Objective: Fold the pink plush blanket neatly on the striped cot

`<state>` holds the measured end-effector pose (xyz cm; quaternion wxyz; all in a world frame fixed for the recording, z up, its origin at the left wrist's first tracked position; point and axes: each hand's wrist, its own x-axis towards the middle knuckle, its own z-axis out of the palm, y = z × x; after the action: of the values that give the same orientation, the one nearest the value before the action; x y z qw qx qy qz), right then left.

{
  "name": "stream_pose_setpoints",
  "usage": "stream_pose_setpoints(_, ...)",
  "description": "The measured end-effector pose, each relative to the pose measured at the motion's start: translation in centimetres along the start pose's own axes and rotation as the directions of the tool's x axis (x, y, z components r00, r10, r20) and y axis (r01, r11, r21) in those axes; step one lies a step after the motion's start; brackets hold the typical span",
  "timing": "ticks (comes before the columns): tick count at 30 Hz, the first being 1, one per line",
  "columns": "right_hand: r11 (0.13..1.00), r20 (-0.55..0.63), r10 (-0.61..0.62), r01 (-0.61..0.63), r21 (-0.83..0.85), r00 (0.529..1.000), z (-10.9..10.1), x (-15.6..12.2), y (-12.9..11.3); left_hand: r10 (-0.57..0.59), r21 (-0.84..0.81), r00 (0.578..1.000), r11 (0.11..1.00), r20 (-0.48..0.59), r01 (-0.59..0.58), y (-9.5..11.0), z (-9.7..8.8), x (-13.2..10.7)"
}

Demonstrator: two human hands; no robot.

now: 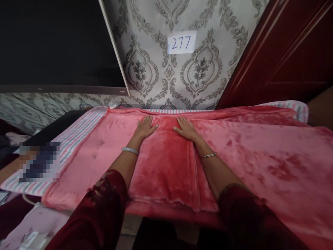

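A plush pink-red blanket [166, 163] lies across the surface in front of me, with a darker red folded strip running through its middle. My left hand [146, 128] rests flat near the far edge of that strip, fingers spread. At its right, my right hand [186, 128] also presses flat on the plush, fingers apart, near the far edge. Neither hand grips anything. On the left and right, single layers of the blanket stretch out, paler pink in tone. Bracelets circle both wrists.
Beneath the blanket shows a striped cloth [75, 133]. A dark television screen [57, 45] stands at the back left. Patterned wallpaper carries a paper marked 277 [181, 42]. To the right is a dark red wooden panel [286, 55]. Assorted items lie at lower left.
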<state>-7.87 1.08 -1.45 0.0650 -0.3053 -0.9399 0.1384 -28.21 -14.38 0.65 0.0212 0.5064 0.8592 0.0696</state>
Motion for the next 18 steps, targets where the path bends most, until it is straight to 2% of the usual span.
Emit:
stream_pose_setpoints(3,0.999,0.043,0.016,-0.017,0.037,0.999,-1.3,-0.9,-0.7,-0.002,0.002,1.0,1.0,-0.013,0.002,0.4,-0.2,-0.3)
stream_pose_setpoints(5,0.997,0.049,0.062,-0.064,0.044,0.997,-2.4,-2.4,-2.1,0.004,-0.014,1.0,1.0,-0.028,-0.005,0.6,-0.3,-0.7)
stream_pose_setpoints(7,0.996,0.006,0.082,-0.082,0.018,0.997,-3.0,-4.6,-4.0,0.022,-0.023,0.997,0.999,-0.07,-0.024,0.9,-0.7,-1.1)
stream_pose_setpoints(9,0.999,-0.032,0.042,-0.042,-0.022,0.999,-2.8,-7.2,-5.9,0.057,-0.003,0.988,0.998,-0.146,-0.058,1.3,-1.3,-1.6)
stream_pose_setpoints(11,0.998,-0.02,0.002,-0.003,-0.061,1.0,-2.0,-9.6,-7.1,0.12,0.034,0.972,0.993,-0.202,-0.116,1.7,-2.2,-2.2)
stream_pose_setpoints(13,0.995,0.002,-0.004,0.004,-0.1,1.0,-0.9,-11.5,-7.5,0.197,0.06,0.966,0.98,-0.165,-0.189,2.1,-3.0,-3.4)
stream_pose_setpoints(15,0.991,-0.008,-0.005,0.004,-0.135,1.0,0.1,-12.6,-7.4,0.274,0.054,0.96,0.961,-0.051,-0.271,2.3,-3.2,-5.2)
stream_pose_setpoints(17,0.988,-0.038,-0.023,0.017,-0.15,0.999,0.7,-12.9,-7.0,0.334,0.033,0.941,0.941,0.056,-0.336,2.4,-2.7,-7.8)
stream_pose_setpoints(18,0.988,-0.052,-0.032,0.024,-0.153,0.998,0.8,-13.0,-6.9,0.348,0.03,0.935,0.936,0.073,-0.351,2.3,-2.3,-9.1)
